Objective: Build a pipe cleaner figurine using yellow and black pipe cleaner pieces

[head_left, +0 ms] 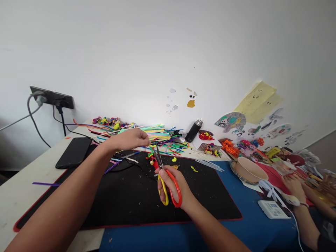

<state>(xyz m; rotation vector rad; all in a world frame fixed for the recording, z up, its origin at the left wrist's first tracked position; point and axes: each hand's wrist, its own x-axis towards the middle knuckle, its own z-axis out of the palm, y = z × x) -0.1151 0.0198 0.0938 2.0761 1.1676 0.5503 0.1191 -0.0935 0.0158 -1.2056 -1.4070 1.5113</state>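
In my right hand (pixel 172 185) is a pair of scissors (pixel 176 196) with one red and one yellow handle loop, blades pointing up and slightly apart. Close against the blades is a small red, green and yellow pipe-cleaner figure (pixel 152 158); whether my right fingers also hold it, I cannot tell. Above it, my left hand (pixel 132 139) is closed in a pinch by the figure's top; what sits between the fingertips is too small to name. Yellow pipe-cleaner bits (pixel 194 169) lie on the black mat (pixel 123 203) beneath.
A bundle of pipe cleaners (pixel 157 133) lies behind the mat, near finished figures (pixel 105 121). A phone (pixel 73 152) is at left, a black bottle (pixel 194 131) at back. Rightward are a bowl (pixel 252 169), a white box (pixel 273 209) and another person's hands (pixel 294 185).
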